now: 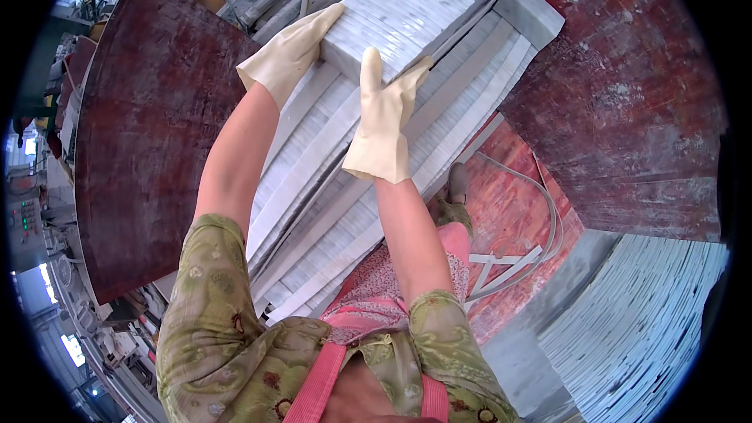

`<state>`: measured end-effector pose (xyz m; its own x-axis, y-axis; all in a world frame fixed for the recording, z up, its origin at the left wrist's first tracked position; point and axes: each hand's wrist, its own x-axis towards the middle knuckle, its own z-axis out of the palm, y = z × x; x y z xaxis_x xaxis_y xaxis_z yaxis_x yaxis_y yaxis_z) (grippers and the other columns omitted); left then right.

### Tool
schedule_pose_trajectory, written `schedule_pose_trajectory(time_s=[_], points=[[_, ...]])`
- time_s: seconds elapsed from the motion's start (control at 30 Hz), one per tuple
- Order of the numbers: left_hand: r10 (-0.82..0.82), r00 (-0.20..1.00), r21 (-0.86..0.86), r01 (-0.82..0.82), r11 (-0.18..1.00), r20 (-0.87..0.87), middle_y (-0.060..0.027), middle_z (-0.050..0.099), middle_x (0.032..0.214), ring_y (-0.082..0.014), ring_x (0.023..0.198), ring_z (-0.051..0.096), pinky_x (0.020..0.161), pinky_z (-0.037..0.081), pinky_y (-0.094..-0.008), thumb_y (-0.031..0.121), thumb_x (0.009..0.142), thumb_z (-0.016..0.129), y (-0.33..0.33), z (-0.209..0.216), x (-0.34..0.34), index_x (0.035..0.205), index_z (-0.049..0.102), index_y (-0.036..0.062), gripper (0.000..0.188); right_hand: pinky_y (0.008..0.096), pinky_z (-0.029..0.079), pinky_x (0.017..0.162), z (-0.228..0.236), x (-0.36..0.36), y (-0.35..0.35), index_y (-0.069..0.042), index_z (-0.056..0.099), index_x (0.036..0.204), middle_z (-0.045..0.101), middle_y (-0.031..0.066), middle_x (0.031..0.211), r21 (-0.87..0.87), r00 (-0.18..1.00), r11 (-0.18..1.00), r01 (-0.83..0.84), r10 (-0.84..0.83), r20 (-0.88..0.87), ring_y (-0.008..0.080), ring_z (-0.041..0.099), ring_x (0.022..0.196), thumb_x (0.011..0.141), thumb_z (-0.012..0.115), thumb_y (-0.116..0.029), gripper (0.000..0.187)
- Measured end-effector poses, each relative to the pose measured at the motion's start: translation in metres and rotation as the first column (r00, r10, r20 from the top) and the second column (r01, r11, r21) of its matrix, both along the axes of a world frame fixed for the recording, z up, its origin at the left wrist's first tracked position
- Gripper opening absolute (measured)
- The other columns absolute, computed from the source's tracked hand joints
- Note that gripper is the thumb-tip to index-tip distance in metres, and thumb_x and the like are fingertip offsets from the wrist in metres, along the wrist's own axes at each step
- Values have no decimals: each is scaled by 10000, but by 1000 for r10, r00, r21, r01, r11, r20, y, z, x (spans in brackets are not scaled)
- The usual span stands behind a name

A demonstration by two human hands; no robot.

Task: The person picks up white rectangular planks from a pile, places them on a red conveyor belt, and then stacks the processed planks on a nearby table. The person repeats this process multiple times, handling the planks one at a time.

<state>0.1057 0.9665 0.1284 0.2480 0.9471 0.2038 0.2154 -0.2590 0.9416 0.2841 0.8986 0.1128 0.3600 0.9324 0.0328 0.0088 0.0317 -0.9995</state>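
Observation:
Both my hands wear cream rubber gloves and hold the near end of a long block of thin, pale grey stone-like slabs packed side by side. My left hand is closed against the block's left corner. At the near right corner, my right hand grips with its thumb up against the end and its fingers round the lower edge, partly hidden. This block lies over a lower layer of similar grey slabs, with flat pale strips laid lengthwise between the layers.
A dark red board stands at the left, and another at the right. Loose pale straps lie on a reddish surface beside my foot. Lower right holds a large stack of thin bluish-white sheets. Machinery and clutter fill the far left.

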Motion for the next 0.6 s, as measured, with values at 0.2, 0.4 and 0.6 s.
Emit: schedule_pose_trajectory(time_s=[0.2,0.4,0.6], points=[[106,976,-221,-63,973,189,-161,590,1457,-217,1348,541,1126,391,-349,371,1048,595,-3,11,11,1452,555,-38,577,485,244,1262,-4,3,3,203,108,1536,194,425,1595,26,993,999,-26,23,117,481,197,1536,943,702,-439,1057],[227,926,-424,-83,902,301,-123,583,1466,-194,1337,546,1109,405,-327,358,1037,628,-3,18,21,1466,553,-7,569,475,448,1033,2,11,2,80,386,1446,490,300,1400,173,992,984,-31,10,124,418,524,1256,978,703,-290,675],[242,943,-363,-148,920,230,-112,598,1443,-171,1338,528,1103,387,-300,397,1034,625,-11,28,26,1470,548,-8,599,515,276,1230,13,66,9,60,419,1499,408,340,1545,248,775,954,-171,-25,631,463,381,1455,1029,579,-418,689]])
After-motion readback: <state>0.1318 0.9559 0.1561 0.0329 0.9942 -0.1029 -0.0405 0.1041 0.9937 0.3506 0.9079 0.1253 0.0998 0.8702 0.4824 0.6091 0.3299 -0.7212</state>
